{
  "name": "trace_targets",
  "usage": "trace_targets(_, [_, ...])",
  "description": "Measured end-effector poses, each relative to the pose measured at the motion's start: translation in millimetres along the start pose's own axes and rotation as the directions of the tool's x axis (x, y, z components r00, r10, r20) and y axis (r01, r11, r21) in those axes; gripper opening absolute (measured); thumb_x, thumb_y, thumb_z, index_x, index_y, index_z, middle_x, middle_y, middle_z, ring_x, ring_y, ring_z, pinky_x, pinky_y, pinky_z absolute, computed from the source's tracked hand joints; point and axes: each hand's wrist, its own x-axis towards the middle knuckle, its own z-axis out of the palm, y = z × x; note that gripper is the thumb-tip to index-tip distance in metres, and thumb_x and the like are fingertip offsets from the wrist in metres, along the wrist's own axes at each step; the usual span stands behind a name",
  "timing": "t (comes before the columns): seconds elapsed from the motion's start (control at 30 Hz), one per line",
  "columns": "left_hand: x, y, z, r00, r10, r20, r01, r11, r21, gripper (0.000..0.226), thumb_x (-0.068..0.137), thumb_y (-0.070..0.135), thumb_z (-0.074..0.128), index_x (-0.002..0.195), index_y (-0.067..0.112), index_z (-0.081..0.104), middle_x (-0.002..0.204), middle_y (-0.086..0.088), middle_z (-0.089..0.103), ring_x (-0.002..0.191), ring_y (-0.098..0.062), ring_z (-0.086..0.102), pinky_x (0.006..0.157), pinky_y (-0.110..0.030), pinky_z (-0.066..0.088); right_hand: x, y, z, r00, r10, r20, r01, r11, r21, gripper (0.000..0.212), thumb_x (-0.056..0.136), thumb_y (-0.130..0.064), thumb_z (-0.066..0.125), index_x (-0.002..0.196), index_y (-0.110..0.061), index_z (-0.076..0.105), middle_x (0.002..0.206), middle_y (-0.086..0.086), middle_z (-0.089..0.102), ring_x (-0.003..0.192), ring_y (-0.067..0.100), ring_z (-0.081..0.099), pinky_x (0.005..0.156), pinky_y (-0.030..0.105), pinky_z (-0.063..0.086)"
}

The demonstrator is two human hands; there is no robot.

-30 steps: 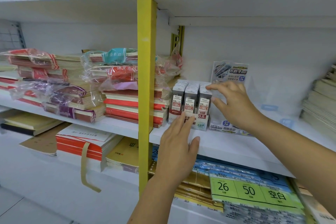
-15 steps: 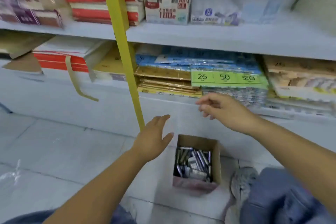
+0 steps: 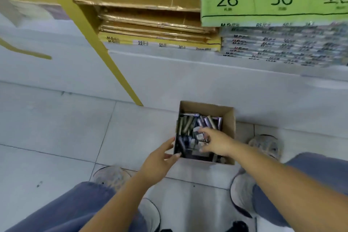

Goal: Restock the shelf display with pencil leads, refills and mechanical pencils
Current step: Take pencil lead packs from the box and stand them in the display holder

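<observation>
Head view, left hand (image 3: 160, 158) open-fingered at 9 o'clock of cardboard box (image 3: 228, 121), right hand (image 3: 216, 142) among lead tubes (image 3: 188, 124), grip unclear.

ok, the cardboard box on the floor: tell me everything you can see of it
Small brown cardboard box, open-topped, upright on the tiled floor just before the white shelf base. Inside is a loose jumble of small dark and purplish pencil-lead tubes lying at all angles. The left hand has straight fingers against its left wall by the near corner. The right hand reaches in from above, fingers among the tubes; a grip is unclear.
</observation>
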Motion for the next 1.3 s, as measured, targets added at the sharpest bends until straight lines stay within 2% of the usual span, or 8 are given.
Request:
trace_targets(0.13, [4.6,-9.4,2.8,1.000,-0.019,-0.006,0.019,0.998,-0.055,0.056,0.098,0.034,0.059,0.148,0.042,0.037,0.142,0.007,0.055,0.112,0.007,0.059,0.088,-0.006,0.043,15.7,6.2,11.8,0.998,0.034,-0.054,-0.039,0.994,-0.098,0.098,0.067,-0.026,0.088,0.146,-0.017,0.031,0.141,0.008,0.045,0.126,0.021,0.047,0.101,0.026,0.041])
trace_targets(0.23, [5.9,-13.0,2.6,1.000,-0.018,-0.005,0.018,0.998,-0.066,0.054,0.097,0.035,0.060,0.143,0.052,0.038,0.140,0.011,0.055,0.107,0.017,0.057,0.084,-0.003,0.042,19.4,7.7,15.4,0.991,0.030,-0.127,-0.047,0.990,-0.133,0.104,0.062,-0.031,0.090,0.145,-0.015,0.029,0.148,0.008,0.035,0.134,0.024,0.037,0.110,0.031,0.034])
trace_targets(0.4, [6.6,-16.5,5.1,0.999,-0.030,-0.014,0.029,0.997,-0.070,0.054,0.097,0.038,0.059,0.146,0.050,0.037,0.141,0.012,0.054,0.105,0.017,0.058,0.081,-0.002,0.043,24.5,9.7,18.9,0.989,0.007,-0.151,-0.032,0.986,-0.166,0.103,0.065,-0.031,0.088,0.147,-0.017,0.028,0.138,0.008,0.046,0.123,0.025,0.048,0.102,0.038,0.044])
trace_targets(0.63, [4.3,-15.6,6.4,1.000,-0.021,-0.012,0.019,0.994,-0.105,0.053,0.099,0.038,0.057,0.144,0.055,0.036,0.142,0.012,0.053,0.102,0.021,0.057,0.086,-0.009,0.043,26.3,11.4,19.9,0.992,-0.078,-0.098,0.060,0.983,-0.175,0.062,0.066,-0.031,0.086,0.115,-0.031,0.048,0.104,-0.008,0.053,0.090,0.012,0.053,0.071,0.024,0.040])
trace_targets(0.8, [3.4,-15.7,6.1,1.000,-0.021,-0.007,0.020,0.993,-0.115,0.052,0.099,0.040,0.057,0.141,0.059,0.036,0.142,0.012,0.052,0.103,0.019,0.057,0.087,-0.012,0.043,27.0,14.7,19.4,0.996,-0.084,-0.009,0.079,0.971,-0.226,0.057,0.068,-0.028,0.086,0.107,-0.034,0.046,0.106,-0.006,0.053,0.091,0.015,0.054,0.071,0.026,0.042])
trace_targets(1.03, [3.3,-15.0,5.8,1.000,-0.026,-0.004,0.026,0.992,-0.122,0.054,0.099,0.040,0.056,0.146,0.053,0.034,0.143,0.011,0.052,0.102,0.012,0.062,0.084,-0.010,0.044,29.7,12.5,17.8,0.995,-0.031,0.096,0.070,0.897,-0.437,0.061,0.079,-0.030,0.077,0.133,-0.020,0.053,0.129,0.005,0.059,0.113,0.024,0.056,0.088,0.031,0.046])
trace_targets(1.13, [3.4,-14.7,5.1,1.000,-0.021,-0.002,0.021,0.991,-0.130,0.053,0.099,0.040,0.056,0.145,0.055,0.035,0.142,0.012,0.052,0.101,0.018,0.059,0.077,-0.003,0.044,31.0,12.9,11.8,0.995,0.009,0.098,0.024,0.945,-0.325,0.052,0.083,-0.030,0.074,0.129,-0.017,0.054,0.128,0.004,0.059,0.109,0.022,0.057,0.085,0.029,0.048])
trace_targets(1.3, [1.8,-14.5,4.8,1.000,-0.014,0.004,0.014,0.990,-0.138,0.052,0.099,0.041,0.055,0.143,0.058,0.034,0.143,0.013,0.051,0.103,0.017,0.059,0.076,-0.001,0.043,27.3,6.1,-7.3,0.999,-0.015,0.052,0.001,0.966,0.259,0.049,0.087,-0.021,0.070,0.134,-0.023,0.052,0.126,-0.010,0.059,0.107,0.013,0.061,0.098,0.034,0.048])
